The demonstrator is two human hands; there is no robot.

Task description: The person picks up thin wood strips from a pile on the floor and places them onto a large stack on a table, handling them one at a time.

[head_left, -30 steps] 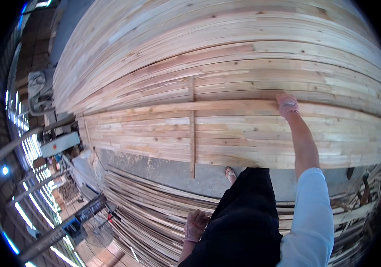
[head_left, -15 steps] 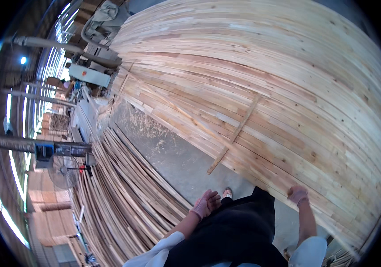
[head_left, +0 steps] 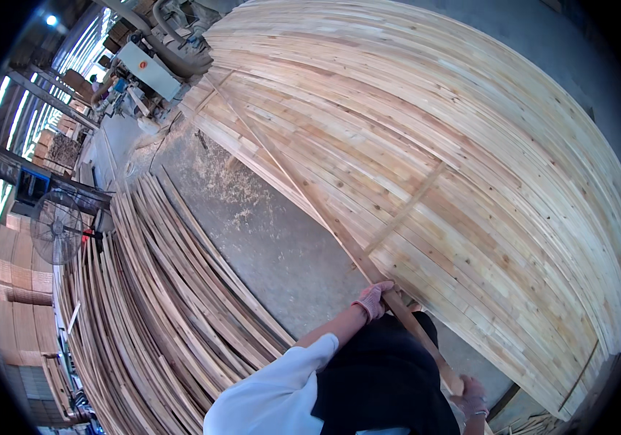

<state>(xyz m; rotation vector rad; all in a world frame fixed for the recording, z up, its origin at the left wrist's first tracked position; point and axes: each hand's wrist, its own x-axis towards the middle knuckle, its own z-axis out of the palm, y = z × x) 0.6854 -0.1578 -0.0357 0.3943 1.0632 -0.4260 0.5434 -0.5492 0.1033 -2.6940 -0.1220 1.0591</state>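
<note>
A long, narrow wooden board [head_left: 346, 243] runs diagonally from the far end of a wide stack of planks [head_left: 484, 217] down past my body. My left hand [head_left: 373, 301], in a pinkish glove, is closed around it in front of my waist. Nearer its close end, my right hand [head_left: 472, 397] grips the same board, also gloved. The board's middle hangs over the stack's left edge, while its far end rests on the stack. Thin cross sticks [head_left: 412, 201] lie across the planks beside it.
A big pile of long wooden strips [head_left: 180, 275] lies on the floor to the left. Sawdust [head_left: 234, 181] covers part of the floor between. Farther off are a caged fan [head_left: 58, 226], a pale control cabinet [head_left: 148, 70] and stacked wood blocks [head_left: 24, 264].
My hands were off the board; now both are closed on it. The board's near part has shifted left, off the stack and towards my body. The view has also turned.
</note>
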